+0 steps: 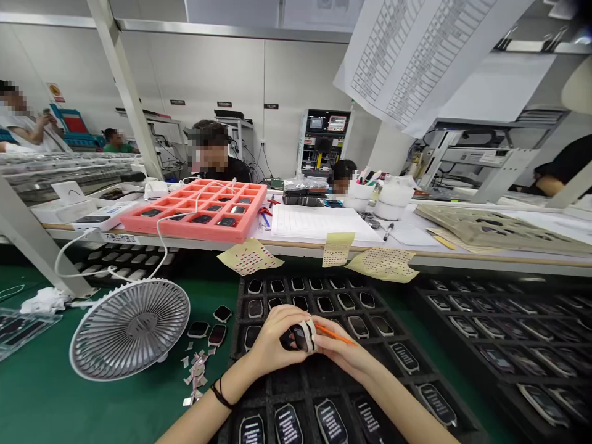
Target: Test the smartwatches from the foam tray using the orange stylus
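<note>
A smartwatch (pixel 302 337) with a dark screen and pale case is raised above a black foam tray (pixel 289 383). My left hand (pixel 272 333) is closed around its left side, thumb below and fingers over the top. On the other side, my right hand (pixel 345 354) has its fingertips against the watch. The same hand grips a thin orange stick-like tool (pixel 337 335), which points back toward the wrist; its tip is hidden. Rows of watch bodies without straps lie in the tray's compartments, several with white text on their screens (pixel 332 420).
Left of the tray are loose watches (pixel 217 335), small label scraps (pixel 198 373) and a grey fan (pixel 134 327). A second watch tray (pixel 499 345) stands at right. Beyond, a shelf holds a pink foam tray (pixel 243 231) and papers (pixel 319 220). Co-workers (pixel 215 154) sit behind it.
</note>
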The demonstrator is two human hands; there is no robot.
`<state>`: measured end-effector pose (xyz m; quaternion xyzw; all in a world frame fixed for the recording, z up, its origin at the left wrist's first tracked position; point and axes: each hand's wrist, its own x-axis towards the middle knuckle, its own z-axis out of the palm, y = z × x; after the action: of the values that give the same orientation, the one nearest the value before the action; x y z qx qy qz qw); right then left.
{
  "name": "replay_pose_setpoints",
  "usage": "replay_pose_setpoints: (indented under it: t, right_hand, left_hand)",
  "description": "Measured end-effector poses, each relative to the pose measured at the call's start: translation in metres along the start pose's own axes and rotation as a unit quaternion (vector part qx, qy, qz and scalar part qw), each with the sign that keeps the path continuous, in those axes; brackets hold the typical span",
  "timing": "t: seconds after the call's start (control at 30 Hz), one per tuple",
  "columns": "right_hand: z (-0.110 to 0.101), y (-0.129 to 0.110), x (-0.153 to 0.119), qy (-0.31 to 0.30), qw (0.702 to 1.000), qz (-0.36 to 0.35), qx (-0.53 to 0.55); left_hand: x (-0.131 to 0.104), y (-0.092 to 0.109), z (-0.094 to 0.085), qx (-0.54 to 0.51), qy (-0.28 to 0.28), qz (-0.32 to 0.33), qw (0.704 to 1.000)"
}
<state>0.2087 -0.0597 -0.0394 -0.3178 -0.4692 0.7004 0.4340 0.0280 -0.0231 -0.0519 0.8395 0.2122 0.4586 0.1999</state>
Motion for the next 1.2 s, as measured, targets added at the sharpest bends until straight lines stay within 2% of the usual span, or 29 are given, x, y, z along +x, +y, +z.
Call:
replay_pose_setpoints:
  t: [0.23,0.4,0.6,0.73,0.83,0.93,1.03,1.2]
  right_hand:
    - [0.005,-0.001,0.002,-0.003,1.0,-0.017,0.01]
    - [0.006,-0.001,0.003,0.004,0.999,-0.041,-0.011]
    - [0.007,0.0,0.003,0.019,0.997,-0.053,-0.061]
    - [0.003,-0.006,0.004,0.09,0.981,-0.109,-0.13]
    - [-0.002,-0.01,0.0,0.151,0.961,-0.195,-0.126]
    - [-0.004,-0.011,-0.006,0.18,0.937,-0.269,-0.136]
    - [-0.003,-0.01,-0.01,0.201,0.923,-0.285,-0.161]
    - [0.0,-0.01,-0.01,0.215,0.916,-0.276,-0.196]
  left_hand:
    - [0.001,-0.002,0.001,-0.002,-0.002,-0.007,1.0]
    - [0.003,0.0,0.001,-0.007,-0.011,0.011,1.0]
    - [0.003,0.002,0.001,-0.007,-0.014,-0.002,1.0]
    - [0.001,-0.001,0.0,-0.007,0.011,-0.051,0.999]
    - [0.001,-0.005,0.0,-0.031,0.015,-0.084,0.996]
    - [0.003,-0.007,0.0,-0.045,0.006,-0.119,0.992]
    - [0.003,-0.006,0.0,-0.064,0.001,-0.144,0.987]
    - [0.003,-0.004,0.0,-0.072,-0.001,-0.14,0.988]
